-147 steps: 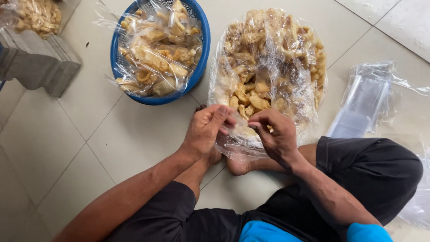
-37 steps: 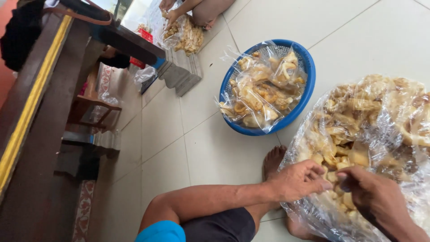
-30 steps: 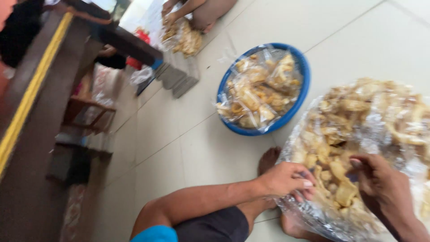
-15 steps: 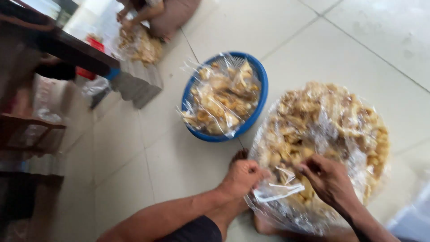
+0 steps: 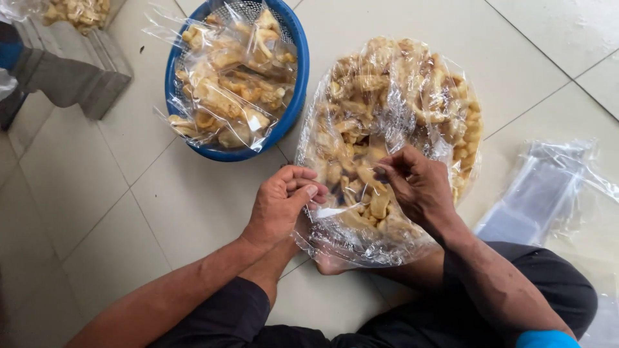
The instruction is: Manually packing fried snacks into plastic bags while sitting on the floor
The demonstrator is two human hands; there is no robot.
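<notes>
Left hand (image 5: 282, 205) is curled in a loose fist, thumb and fingers pinching the near edge of the big clear plastic bag of fried crackers (image 5: 393, 138), right at the bag's lower left rim. Right hand (image 5: 418, 183) sits on top of the same bag, just right of the left hand, its fingers bunched together and nipping a fold of the plastic film over the crackers. The big bag lies on the tiled floor (image 5: 116, 212), open mouth toward the person, its lower edge resting over a bare foot (image 5: 330, 262) that shows beneath the plastic. Crackers inside are pale golden, piled thick across the bag.

Just left of the big bag, nearly touching it, sits a blue round basket (image 5: 296, 71) loaded with small sealed packets of crackers (image 5: 229, 90). Well right of the big bag lies a flat stack of empty clear plastic bags (image 5: 548, 193) on the floor. Far left of the bag, beyond the basket, stands a grey block-like step (image 5: 71, 71), with another heap of crackers (image 5: 74, 11) behind it at the top edge. Dark trousers (image 5: 541, 290) fold close below the bag
</notes>
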